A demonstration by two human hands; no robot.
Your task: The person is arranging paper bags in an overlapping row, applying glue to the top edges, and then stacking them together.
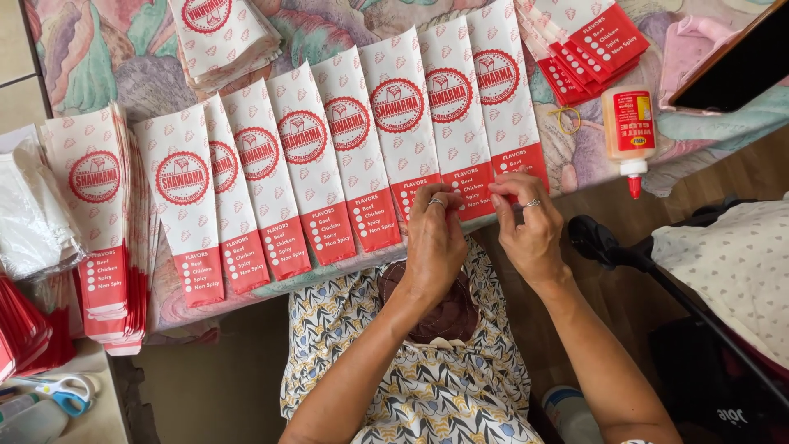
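While both hands meet at the table edge, left hand (433, 238) and right hand (530, 226) pinch the red bottom flap of one paper sleeve (460, 115) in the overlapped row; fold-pressing step, likely. Glue bottle (629, 127) lies just right.

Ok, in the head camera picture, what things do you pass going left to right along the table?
Stack of paper bags → fanned row of paper bags → left hand → right hand → glue bottle.

a home, judging by the floral bedspread (107, 57) and pillow (740, 255).
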